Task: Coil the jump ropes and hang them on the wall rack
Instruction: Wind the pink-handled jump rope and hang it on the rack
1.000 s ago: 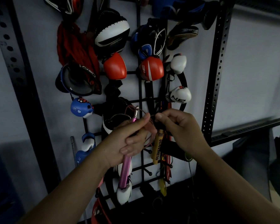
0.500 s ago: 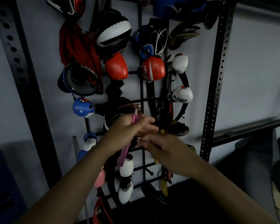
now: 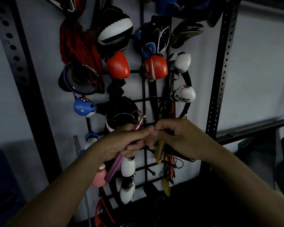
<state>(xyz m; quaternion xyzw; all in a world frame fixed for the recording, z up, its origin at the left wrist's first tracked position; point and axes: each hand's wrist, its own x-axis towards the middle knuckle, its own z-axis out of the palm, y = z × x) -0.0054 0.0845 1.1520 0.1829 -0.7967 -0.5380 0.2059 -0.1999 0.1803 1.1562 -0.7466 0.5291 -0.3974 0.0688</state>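
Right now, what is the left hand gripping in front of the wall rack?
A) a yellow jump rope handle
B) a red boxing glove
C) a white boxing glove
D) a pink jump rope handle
D: the left hand has its fingers curled round the pink jump rope handle, whose metal tip sticks up past the thumb, while the yellow handle hangs on the wall rack behind the right hand.

- Pink handle: my left hand covers its middle; only the metal tip and lower end show.
- Rope cord: too thin and dim for me to trace behind both hands.
- Right hand: fingertips meet the left; what they pinch I cannot tell.
- Yellow handle: top hidden.
- Wall rack: top cropped.
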